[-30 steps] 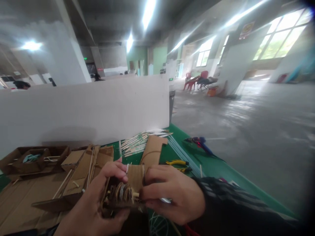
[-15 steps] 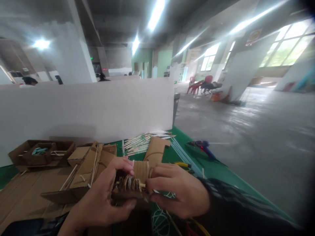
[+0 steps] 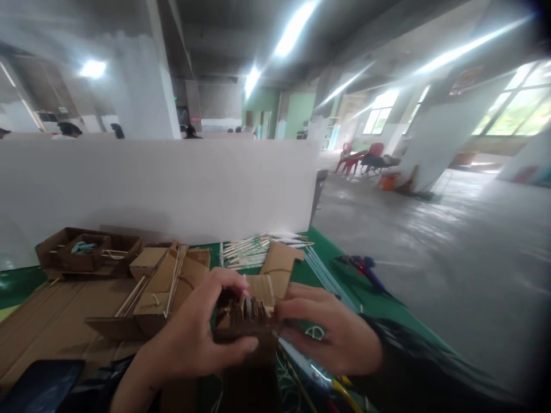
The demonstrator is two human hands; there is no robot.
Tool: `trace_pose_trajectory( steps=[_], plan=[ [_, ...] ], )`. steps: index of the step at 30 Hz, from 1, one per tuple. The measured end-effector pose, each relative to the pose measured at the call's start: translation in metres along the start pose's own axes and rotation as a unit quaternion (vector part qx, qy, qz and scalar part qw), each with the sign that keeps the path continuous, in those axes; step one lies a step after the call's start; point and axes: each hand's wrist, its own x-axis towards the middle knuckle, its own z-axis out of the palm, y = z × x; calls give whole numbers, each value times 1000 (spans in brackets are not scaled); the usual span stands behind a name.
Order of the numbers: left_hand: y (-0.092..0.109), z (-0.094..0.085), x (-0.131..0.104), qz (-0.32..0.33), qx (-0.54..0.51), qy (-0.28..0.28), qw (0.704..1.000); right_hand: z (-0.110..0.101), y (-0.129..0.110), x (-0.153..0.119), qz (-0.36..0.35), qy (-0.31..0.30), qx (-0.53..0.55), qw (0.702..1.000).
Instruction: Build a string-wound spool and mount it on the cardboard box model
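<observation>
A small cardboard piece (image 3: pixel 245 312) with several ragged cardboard discs on a stick is held between my hands. My left hand (image 3: pixel 202 327) wraps its left side, thumb along the near edge and fingers over the top. At its right end, my right hand (image 3: pixel 329 327) has its fingers bent against the stick's end; its fingertips are partly hidden. Behind it a flat cardboard strip (image 3: pixel 279 267) lies on the green table. White string (image 3: pixel 316 331) and pliers with yellow and red handles (image 3: pixel 340 390) lie below my right hand.
Cardboard boxes (image 3: pixel 88 249) and a cardboard structure with sticks (image 3: pixel 159 287) stand at left. A dark phone-like object (image 3: pixel 49 384) lies at the lower left. Thin sticks (image 3: pixel 249 249), a glue gun (image 3: pixel 364 271) and a white partition (image 3: pixel 172 183) are farther back.
The view has shifted, so most things sit farther right in the picture. The discs have moved right with my hands. More of the pliers shows beneath my right hand.
</observation>
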Motion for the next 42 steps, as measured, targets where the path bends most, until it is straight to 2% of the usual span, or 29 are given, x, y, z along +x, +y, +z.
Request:
trace_pose_trajectory(
  steps=[4, 12, 14, 17, 20, 25, 42],
  plan=[
    [2, -1, -1, -4, -10, 6, 1000, 1, -3, 2, 26, -8, 22, 999],
    [2, -3, -2, -11, 2, 6, 1000, 8, -2, 2, -5, 1, -21, 1000],
    [2, -4, -2, -11, 9, 11, 1000, 12, -4, -4, 20, 29, -33, 999],
    [3, -3, -2, -10, 27, 28, 999, 19, -9, -12, 54, 108, -72, 990],
    [4, -2, -1, -8, 38, 39, 998, 25, -15, -12, 26, 150, -134, 979],
    [5, -1, -1, -2, 52, 53, 997, 29, -24, -3, -3, 137, -199, 970],
    [7, 0, -3, -6, 45, 51, 998, 31, -27, -4, 13, 149, -206, 967]
  ],
)
